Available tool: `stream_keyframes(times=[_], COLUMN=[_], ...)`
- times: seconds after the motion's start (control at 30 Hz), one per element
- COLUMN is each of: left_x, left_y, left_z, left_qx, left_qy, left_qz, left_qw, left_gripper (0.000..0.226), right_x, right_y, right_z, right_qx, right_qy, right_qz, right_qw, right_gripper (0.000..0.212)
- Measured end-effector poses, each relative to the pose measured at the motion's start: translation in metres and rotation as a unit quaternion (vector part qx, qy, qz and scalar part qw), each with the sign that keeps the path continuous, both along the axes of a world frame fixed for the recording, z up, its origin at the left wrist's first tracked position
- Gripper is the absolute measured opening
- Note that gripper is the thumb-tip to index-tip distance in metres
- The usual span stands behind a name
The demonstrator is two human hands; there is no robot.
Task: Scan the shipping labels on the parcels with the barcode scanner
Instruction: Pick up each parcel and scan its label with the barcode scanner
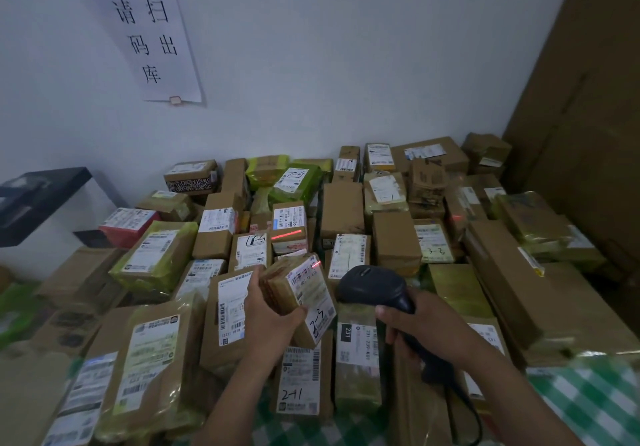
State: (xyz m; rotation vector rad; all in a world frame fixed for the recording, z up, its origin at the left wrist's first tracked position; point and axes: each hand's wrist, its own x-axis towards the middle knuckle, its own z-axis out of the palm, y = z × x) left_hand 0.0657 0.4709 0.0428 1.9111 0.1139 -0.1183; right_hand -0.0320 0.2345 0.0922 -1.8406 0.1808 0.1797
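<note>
Holding a small brown parcel [277, 291] tilted above the heap at the centre of the frame, the left hand [268, 310] has its fingers and thumb wrapped round the parcel's left side and lower edge. The right hand [412, 328], just right of centre, is closed firmly round the handle of a black barcode scanner [374, 284]. The scanner's head points up-frame, just beside the parcel's white shipping label [311, 293].

The chief risk is a wrong read. Only a short red dash of the beam catches the label's upper right corner. A longer red stripe falls on a labelled box [289, 224] behind it, a little above centre. Aimed this high, the scanner may register that box, or nothing at all. Many labels in the heap lie face up, so any stray beam could find a barcode.

The thumb rests on the label's lower part and could smudge or cover its print. The cord [464, 407] trails toward the lower right over other parcels and may snag or drag one.
</note>
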Motion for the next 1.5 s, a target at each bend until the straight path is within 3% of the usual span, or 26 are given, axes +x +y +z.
stream_keyframes(times=[0.4,0.53,0.6,0.77,0.97,1.13,1.3,1.5], left_x=[-0.002,-0.005,-0.007,-0.013,-0.001,-0.001,-0.012,-0.035], left_y=[-0.010,-0.023,-0.036,-0.091,-0.148,-0.179,-0.184,-0.145], left_z=[-0.002,-0.007,-0.013,-0.031,-0.047,-0.054,-0.060,-0.067], left_qx=[-0.006,-0.016,-0.018,0.013,-0.042,0.016,0.075,0.160], left_qy=[0.024,0.037,0.069,0.167,0.218,0.157,0.122,0.041], left_qz=[0.005,0.002,-0.024,-0.123,-0.097,-0.100,-0.126,-0.041], left_qw=[1.000,0.999,0.997,0.978,0.970,0.982,0.982,0.985], left_gripper=[0.116,0.112,0.103,0.055,0.049,0.038,0.045,0.034], right_x=[-0.003,-0.003,-0.004,-0.016,-0.028,-0.031,-0.030,-0.027], right_y=[-0.011,-0.021,-0.032,-0.066,-0.087,-0.090,-0.092,-0.089], right_z=[-0.002,-0.003,-0.004,-0.016,-0.038,-0.049,-0.057,-0.059], right_qx=[-0.010,-0.035,0.006,0.072,0.119,0.123,0.126,0.119], right_qy=[0.018,0.002,0.010,0.044,0.068,0.094,0.098,0.104], right_qz=[0.019,-0.030,-0.083,-0.177,-0.204,-0.185,-0.162,-0.111], right_qw=[1.000,0.999,0.997,0.981,0.969,0.970,0.974,0.981], right_gripper=[0.014,0.017,0.022,0.043,0.033,0.026,0.023,0.022])
